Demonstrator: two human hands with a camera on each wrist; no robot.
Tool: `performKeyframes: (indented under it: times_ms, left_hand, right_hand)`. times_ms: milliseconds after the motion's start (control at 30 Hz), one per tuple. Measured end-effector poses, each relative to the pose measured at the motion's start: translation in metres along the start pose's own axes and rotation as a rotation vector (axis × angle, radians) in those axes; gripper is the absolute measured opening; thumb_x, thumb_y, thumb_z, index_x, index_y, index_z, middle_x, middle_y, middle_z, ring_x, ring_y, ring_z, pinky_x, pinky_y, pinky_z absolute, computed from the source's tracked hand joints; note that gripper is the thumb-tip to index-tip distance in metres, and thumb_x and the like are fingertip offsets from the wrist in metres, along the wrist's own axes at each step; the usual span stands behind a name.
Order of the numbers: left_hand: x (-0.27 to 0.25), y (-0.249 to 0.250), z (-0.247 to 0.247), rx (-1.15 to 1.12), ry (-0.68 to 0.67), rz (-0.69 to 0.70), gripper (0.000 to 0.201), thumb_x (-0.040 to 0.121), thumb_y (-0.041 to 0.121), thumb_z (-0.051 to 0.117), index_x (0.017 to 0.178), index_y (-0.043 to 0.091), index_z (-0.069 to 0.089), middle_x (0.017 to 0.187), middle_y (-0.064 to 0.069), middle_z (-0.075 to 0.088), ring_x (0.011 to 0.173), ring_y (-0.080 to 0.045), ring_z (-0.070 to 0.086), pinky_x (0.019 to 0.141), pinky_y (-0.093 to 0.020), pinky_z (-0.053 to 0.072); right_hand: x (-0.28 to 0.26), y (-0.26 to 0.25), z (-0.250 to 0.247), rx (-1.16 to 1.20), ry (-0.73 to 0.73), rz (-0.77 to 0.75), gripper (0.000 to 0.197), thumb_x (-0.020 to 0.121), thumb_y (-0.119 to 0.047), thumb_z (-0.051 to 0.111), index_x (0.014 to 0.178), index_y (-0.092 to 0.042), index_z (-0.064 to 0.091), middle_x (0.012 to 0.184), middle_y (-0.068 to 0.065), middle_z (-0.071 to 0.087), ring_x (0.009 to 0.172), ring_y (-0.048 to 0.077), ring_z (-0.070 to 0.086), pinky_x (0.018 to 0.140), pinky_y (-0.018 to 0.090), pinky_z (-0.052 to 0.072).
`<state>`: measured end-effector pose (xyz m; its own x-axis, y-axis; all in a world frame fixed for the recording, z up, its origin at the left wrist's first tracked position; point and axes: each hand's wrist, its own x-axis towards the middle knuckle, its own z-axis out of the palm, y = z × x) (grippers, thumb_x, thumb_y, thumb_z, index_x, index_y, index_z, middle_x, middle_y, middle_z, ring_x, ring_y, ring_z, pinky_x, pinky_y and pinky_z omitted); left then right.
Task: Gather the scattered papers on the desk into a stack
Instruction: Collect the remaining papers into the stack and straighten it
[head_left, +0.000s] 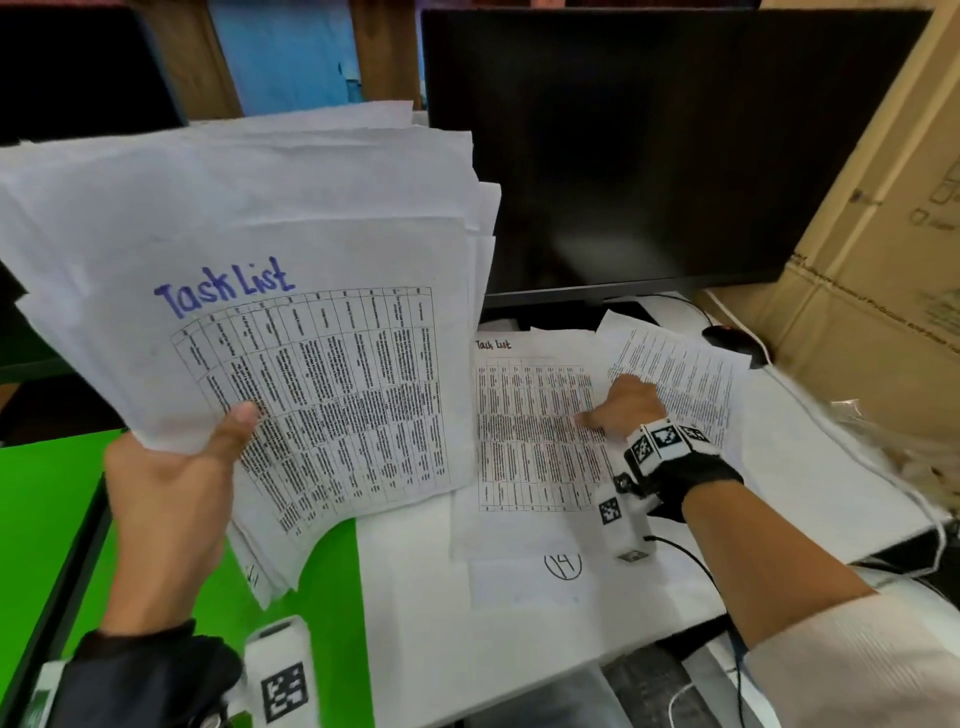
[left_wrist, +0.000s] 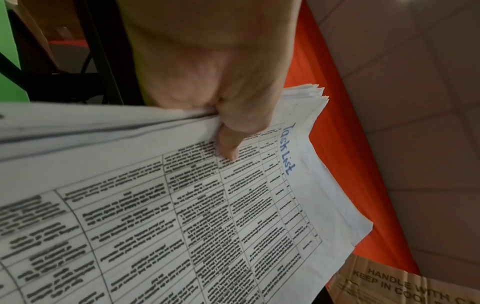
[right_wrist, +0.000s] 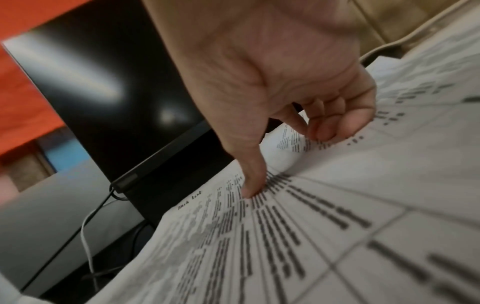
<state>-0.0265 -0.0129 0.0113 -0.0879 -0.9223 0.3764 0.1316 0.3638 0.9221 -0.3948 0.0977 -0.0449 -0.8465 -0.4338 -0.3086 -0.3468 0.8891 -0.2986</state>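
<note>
Left hand nearest, raised above the green part of the counter; thumb on top and fingers beneath, it grips a thick, fanned bundle of papers, top sheet headed "Task List" in blue; in the left wrist view the thumb presses on the printed table of that sheet. Further in, loose sheets lie on the white part of the counter: one marked with a circled number, partly under a second printed table sheet. Right hand rests on this sheet, thumb pressed to the print, fingers curled under the lifted edge of a text page just beside it. Beyond: black mouse, dark monitor, cardboard box at right.
</note>
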Motion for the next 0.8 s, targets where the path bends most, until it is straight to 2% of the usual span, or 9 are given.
performKeyframes:
  times_ms: [100, 167, 233, 400, 533, 667, 733, 767, 800]
  left_hand:
    - [-0.002, 0.001, 0.005, -0.009, -0.011, 0.002, 0.034, 0.086, 0.01, 0.071, 0.087, 0.044, 0.074, 0.093, 0.029, 0.072, 0.097, -0.002, 0.068, 0.101, -0.043, 0.049]
    - [-0.004, 0.003, 0.008, -0.016, -0.013, 0.004, 0.037, 0.087, 0.009, 0.07, 0.087, 0.046, 0.074, 0.093, 0.031, 0.071, 0.096, 0.003, 0.067, 0.1, -0.039, 0.049]
    - [-0.004, 0.001, 0.008, -0.02, -0.008, -0.003, 0.035, 0.087, 0.009, 0.07, 0.088, 0.044, 0.074, 0.094, 0.03, 0.071, 0.099, 0.0, 0.067, 0.1, -0.037, 0.049]
    - [-0.006, -0.002, 0.008, -0.024, 0.011, -0.048, 0.021, 0.086, 0.009, 0.071, 0.096, 0.027, 0.069, 0.098, 0.02, 0.073, 0.107, -0.014, 0.067, 0.102, -0.043, 0.049]
    - [-0.006, -0.001, 0.005, -0.053, -0.007, -0.065, 0.023, 0.086, 0.009, 0.071, 0.097, 0.028, 0.07, 0.102, 0.015, 0.072, 0.11, -0.016, 0.066, 0.102, -0.044, 0.048]
    - [-0.003, -0.002, -0.001, -0.038, 0.014, -0.086, 0.022, 0.086, 0.008, 0.071, 0.097, 0.027, 0.069, 0.102, 0.018, 0.073, 0.11, -0.015, 0.066, 0.102, -0.046, 0.048]
    - [-0.004, 0.0, -0.003, -0.01, 0.008, -0.067, 0.021, 0.086, 0.01, 0.07, 0.097, 0.028, 0.069, 0.098, 0.021, 0.073, 0.108, -0.011, 0.067, 0.101, -0.043, 0.05]
    - [-0.004, 0.003, -0.002, 0.008, 0.011, -0.076, 0.019, 0.087, 0.011, 0.07, 0.096, 0.028, 0.068, 0.094, 0.023, 0.073, 0.106, -0.01, 0.067, 0.101, -0.041, 0.05]
    - [-0.004, 0.005, -0.002, 0.012, 0.018, -0.086, 0.017, 0.087, 0.013, 0.07, 0.095, 0.028, 0.068, 0.092, 0.024, 0.072, 0.104, -0.009, 0.067, 0.1, -0.039, 0.051]
  right_hand:
    - [0.003, -0.001, 0.0, -0.109, 0.016, 0.05, 0.09, 0.065, -0.063, 0.075, 0.124, -0.003, 0.042, 0.125, 0.017, 0.048, 0.119, 0.034, 0.048, 0.092, 0.046, 0.047]
    - [0.006, -0.009, 0.0, -0.126, -0.001, 0.061, 0.073, 0.066, -0.057, 0.079, 0.101, 0.0, 0.051, 0.095, 0.012, 0.057, 0.099, 0.028, 0.058, 0.082, 0.039, 0.051]
    - [0.012, -0.018, 0.001, -0.074, -0.026, 0.054, 0.055, 0.072, -0.044, 0.081, 0.073, -0.005, 0.042, 0.072, 0.009, 0.048, 0.076, 0.024, 0.055, 0.069, 0.036, 0.047]
    - [0.012, -0.02, 0.0, -0.01, -0.077, 0.011, 0.044, 0.078, -0.03, 0.077, 0.069, -0.005, 0.042, 0.069, 0.006, 0.046, 0.066, 0.022, 0.052, 0.052, 0.029, 0.044]
    - [0.022, -0.012, 0.01, 0.058, 0.089, 0.086, 0.037, 0.079, -0.015, 0.071, 0.11, 0.0, 0.057, 0.105, 0.015, 0.064, 0.097, 0.032, 0.063, 0.077, 0.04, 0.055]
    - [0.027, 0.017, -0.011, 0.303, 0.13, 0.086, 0.025, 0.083, -0.016, 0.068, 0.1, -0.001, 0.058, 0.096, 0.015, 0.062, 0.089, 0.033, 0.065, 0.076, 0.04, 0.056]
    - [0.033, 0.042, -0.028, 0.281, 0.216, 0.163, 0.016, 0.086, -0.011, 0.064, 0.094, 0.0, 0.057, 0.101, 0.017, 0.063, 0.097, 0.036, 0.065, 0.075, 0.039, 0.052]
    - [0.035, 0.054, -0.034, 0.236, 0.293, 0.222, 0.004, 0.089, -0.002, 0.056, 0.091, 0.002, 0.057, 0.108, 0.02, 0.062, 0.105, 0.037, 0.061, 0.078, 0.04, 0.048]
    - [0.045, 0.07, -0.037, 0.191, 0.383, 0.283, 0.019, 0.092, 0.009, 0.04, 0.092, 0.005, 0.058, 0.116, 0.024, 0.06, 0.114, 0.039, 0.055, 0.086, 0.043, 0.043]
